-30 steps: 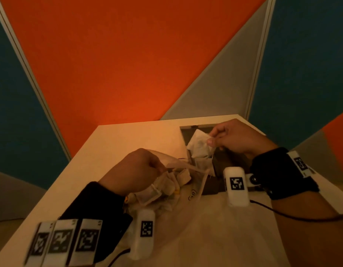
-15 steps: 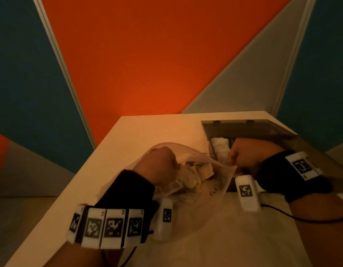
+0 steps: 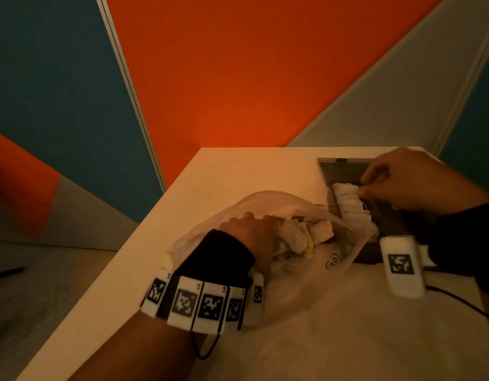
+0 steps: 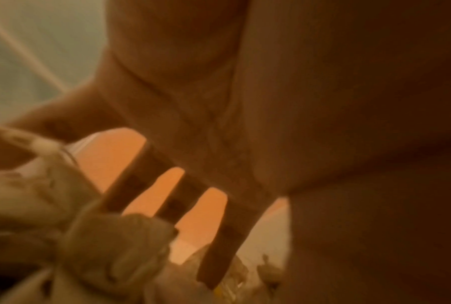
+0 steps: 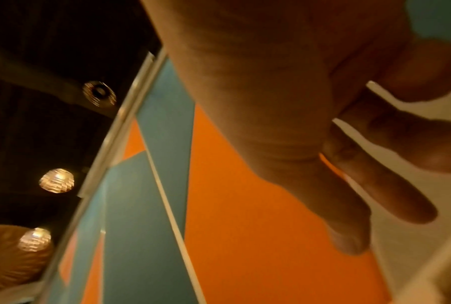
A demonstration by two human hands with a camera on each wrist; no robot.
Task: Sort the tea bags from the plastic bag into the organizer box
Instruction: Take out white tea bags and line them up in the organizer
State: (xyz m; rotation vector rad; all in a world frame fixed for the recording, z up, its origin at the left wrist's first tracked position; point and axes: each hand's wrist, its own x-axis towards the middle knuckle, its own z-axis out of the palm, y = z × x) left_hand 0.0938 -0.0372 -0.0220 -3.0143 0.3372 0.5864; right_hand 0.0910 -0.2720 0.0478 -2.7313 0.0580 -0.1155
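Observation:
A clear plastic bag (image 3: 268, 200) lies on the table with loose tea bags (image 3: 309, 233) inside. My left hand (image 3: 262, 229) is pushed into the bag's mouth. In the left wrist view its fingers (image 4: 216, 242) are straight and spread over the tea bags (image 4: 110, 246), and the thumb lies by one. The dark grey organizer box (image 3: 345, 171) stands behind the bag on the right, with a row of white tea bags (image 3: 350, 207) upright in its left compartment. My right hand (image 3: 365, 187) hovers over the far end of that row, fingers loosely bent and holding nothing (image 5: 383, 226).
The pale table (image 3: 238, 171) ends close behind the box, against orange, teal and grey wall panels. Its left edge runs diagonally down to the near left. A black cable (image 3: 463, 303) trails across the table under my right wrist.
My right hand carried a tea bag to the box, let it go, and now sits over the row's far end. My left hand went from the bag's rim deeper into the bag.

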